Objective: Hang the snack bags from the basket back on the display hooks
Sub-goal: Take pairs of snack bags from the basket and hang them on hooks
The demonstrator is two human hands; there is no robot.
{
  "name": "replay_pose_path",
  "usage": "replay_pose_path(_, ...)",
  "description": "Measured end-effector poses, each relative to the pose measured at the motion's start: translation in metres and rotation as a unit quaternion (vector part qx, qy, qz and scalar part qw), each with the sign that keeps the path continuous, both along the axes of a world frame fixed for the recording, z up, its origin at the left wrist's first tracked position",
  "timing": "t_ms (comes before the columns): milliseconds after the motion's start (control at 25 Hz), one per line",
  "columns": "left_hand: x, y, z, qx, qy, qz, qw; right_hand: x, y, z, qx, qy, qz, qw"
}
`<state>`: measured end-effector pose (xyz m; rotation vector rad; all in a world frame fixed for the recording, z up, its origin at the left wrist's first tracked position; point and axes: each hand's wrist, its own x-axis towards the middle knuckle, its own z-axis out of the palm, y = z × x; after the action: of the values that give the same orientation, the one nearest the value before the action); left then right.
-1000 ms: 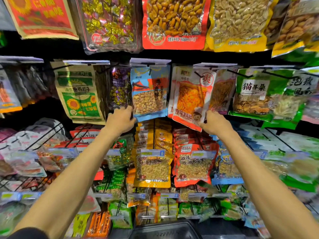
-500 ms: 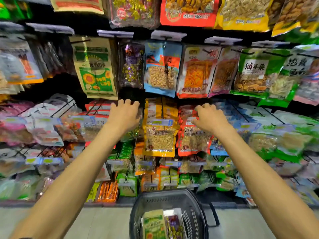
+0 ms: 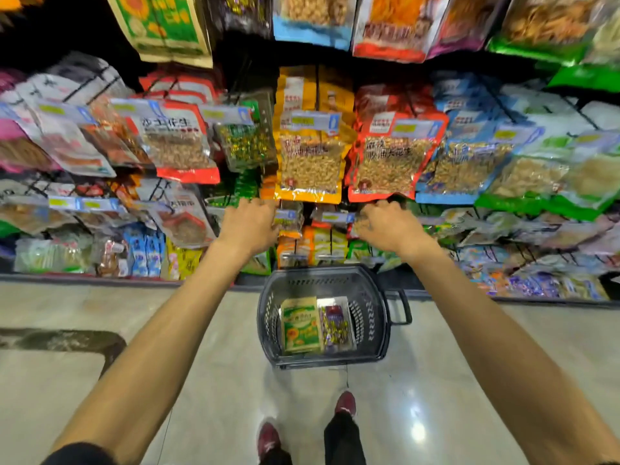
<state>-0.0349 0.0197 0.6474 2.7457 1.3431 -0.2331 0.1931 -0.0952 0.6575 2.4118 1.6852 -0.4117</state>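
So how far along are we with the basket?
Nothing in hand: the left hand and right hand hold no bag, both out in front of the lower display rows. Two bags remain in the basket: the sunflower bag and the candy bag. Both still need hanging; what was already hung can't be told.
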Motion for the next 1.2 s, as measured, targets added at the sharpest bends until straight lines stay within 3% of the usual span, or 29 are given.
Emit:
replay_pose_path(200,0.018,-0.021,-0.091,-0.082,0.025,0.044,0.995,0.019,-0.014,-0.099,-0.088,0.078,0.013,0.993)
replay_pose_path(560,0.039,-0.051,-0.263,-0.235,0.106,0.081,0.963,0.039,-0.038,-0.267,-0.211,0.114,0.002,0.971)
replay_pose_path(840,0.035,-0.052,-0.430,-0.329,0.100,0.106,0.933,0.034,-0.036,-0.425,-0.265,0.144,-0.048,0.952)
replay_pose_path(1200,0.027,-0.031,-0.670,-0.364,0.076,0.180,0.911,0.045,-0.025,-0.673,-0.316,0.165,-0.097,0.929)
